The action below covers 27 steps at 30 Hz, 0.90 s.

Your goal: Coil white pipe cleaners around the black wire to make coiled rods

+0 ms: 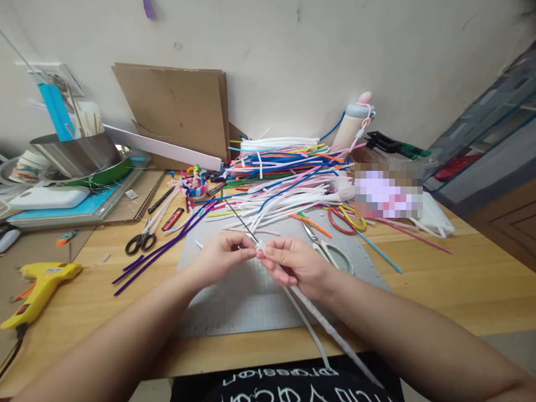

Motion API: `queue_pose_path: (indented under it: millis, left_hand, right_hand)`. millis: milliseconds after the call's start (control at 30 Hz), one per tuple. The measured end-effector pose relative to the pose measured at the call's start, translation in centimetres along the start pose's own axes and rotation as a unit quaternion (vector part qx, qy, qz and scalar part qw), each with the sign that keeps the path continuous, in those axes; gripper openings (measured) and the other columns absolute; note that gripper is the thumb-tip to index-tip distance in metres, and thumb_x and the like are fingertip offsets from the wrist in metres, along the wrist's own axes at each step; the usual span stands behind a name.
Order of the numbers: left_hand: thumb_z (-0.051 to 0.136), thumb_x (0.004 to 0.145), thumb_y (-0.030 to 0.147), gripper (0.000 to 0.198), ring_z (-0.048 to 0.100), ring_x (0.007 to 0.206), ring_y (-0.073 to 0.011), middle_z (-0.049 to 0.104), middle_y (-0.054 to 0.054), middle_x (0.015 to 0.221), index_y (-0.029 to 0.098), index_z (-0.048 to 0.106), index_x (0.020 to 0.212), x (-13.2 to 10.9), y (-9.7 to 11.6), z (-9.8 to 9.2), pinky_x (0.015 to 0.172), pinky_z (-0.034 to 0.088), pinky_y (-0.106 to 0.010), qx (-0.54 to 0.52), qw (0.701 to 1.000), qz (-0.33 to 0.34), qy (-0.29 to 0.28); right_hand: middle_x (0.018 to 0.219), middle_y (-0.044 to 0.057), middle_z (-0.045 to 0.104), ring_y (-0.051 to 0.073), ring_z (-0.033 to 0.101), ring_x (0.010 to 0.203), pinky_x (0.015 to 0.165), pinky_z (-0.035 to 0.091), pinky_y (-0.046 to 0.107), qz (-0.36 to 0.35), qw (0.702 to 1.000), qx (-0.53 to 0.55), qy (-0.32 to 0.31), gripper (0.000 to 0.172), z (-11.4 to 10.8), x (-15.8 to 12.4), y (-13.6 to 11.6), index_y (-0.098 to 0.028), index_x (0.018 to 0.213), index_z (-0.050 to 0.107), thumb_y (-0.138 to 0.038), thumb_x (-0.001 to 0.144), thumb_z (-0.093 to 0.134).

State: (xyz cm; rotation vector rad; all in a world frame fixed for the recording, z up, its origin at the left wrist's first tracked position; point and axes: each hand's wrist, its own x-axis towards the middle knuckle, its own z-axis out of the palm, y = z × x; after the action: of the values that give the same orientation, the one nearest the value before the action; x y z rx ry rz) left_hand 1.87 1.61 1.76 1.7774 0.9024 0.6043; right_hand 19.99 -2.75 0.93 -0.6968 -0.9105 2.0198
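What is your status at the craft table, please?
Left hand and right hand both pinching white pipe cleaner at thin wire, above grey mat. Scissors lie beside right hand.

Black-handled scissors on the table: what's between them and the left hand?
Long purple pipe cleaners lie between the black-handled scissors and the left hand, which pinches a white pipe cleaner; head view.

The grey mat looks matt and smooth, on a pale, lightly glossy wooden table. Over the mat, a white pipe cleaner is fuzzy. Left of the mat, the glue gun is shiny yellow plastic. Beyond the mat, brown cardboard is dull and a metal pot gleams.
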Motion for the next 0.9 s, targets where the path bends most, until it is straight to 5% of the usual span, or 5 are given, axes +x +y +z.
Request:
queue_pose_path:
  millis: [100,300,500,700,900]
  left_hand:
    - [0.052,0.084,0.024,0.019,0.052,0.079,-0.0153,0.058,-0.003,0.081,0.016,0.054,0.067,-1.3,1.2,1.4,0.072,0.041,-0.029,0.096,0.989,0.081,0.072]
    - [0.053,0.083,0.038,0.022,0.046,0.051,-0.0101,0.053,0.004,0.059,0.018,0.053,0.092,-1.9,1.3,3.3,0.048,0.033,-0.021,-0.112,0.978,-0.05,0.168]
    - [0.062,0.077,0.035,0.02,0.053,0.055,-0.0107,0.063,0.0,0.059,0.016,0.066,0.072,-1.5,0.7,3.4,0.052,0.038,-0.022,-0.183,0.973,-0.053,0.128]
    - [0.065,0.074,0.032,0.019,0.044,0.043,-0.0075,0.062,0.001,0.054,0.017,0.068,0.064,-1.8,0.8,2.9,0.041,0.03,-0.02,-0.193,0.969,-0.053,0.146]
    - [0.065,0.075,0.033,0.019,0.039,0.04,-0.0059,0.058,0.003,0.051,0.017,0.066,0.064,-1.9,0.2,3.0,0.04,0.029,-0.019,-0.165,0.97,-0.047,0.173]
  right_hand:
    - [0.062,-0.004,0.051,-0.001,0.036,0.038,0.033,0.019,0.011,0.009,0.999,0.049,0.009,0.018,-0.3,0.2,-0.1,-0.011,0.078,0.062,-0.029,0.077,0.066]
    - [0.062,-0.004,0.049,-0.001,0.035,0.038,0.034,0.017,0.012,0.031,0.997,0.064,0.021,0.019,-0.2,0.4,0.5,-0.011,0.074,0.059,-0.029,0.077,0.066]
    - [0.062,-0.004,0.051,-0.001,0.034,0.038,0.034,0.016,0.011,0.071,0.995,0.064,0.003,0.016,-0.1,0.5,0.8,-0.011,0.077,0.057,-0.025,0.077,0.065]
    - [0.068,-0.001,0.052,0.001,0.04,0.044,0.034,0.017,0.01,0.112,0.989,0.097,-0.026,0.014,0.0,0.2,0.7,-0.012,0.08,0.056,-0.024,0.08,0.062]
    - [0.061,-0.005,0.049,-0.001,0.028,0.038,0.034,0.014,0.011,0.126,0.987,0.097,-0.017,0.011,0.2,0.0,0.4,-0.014,0.081,0.056,-0.023,0.079,0.062]
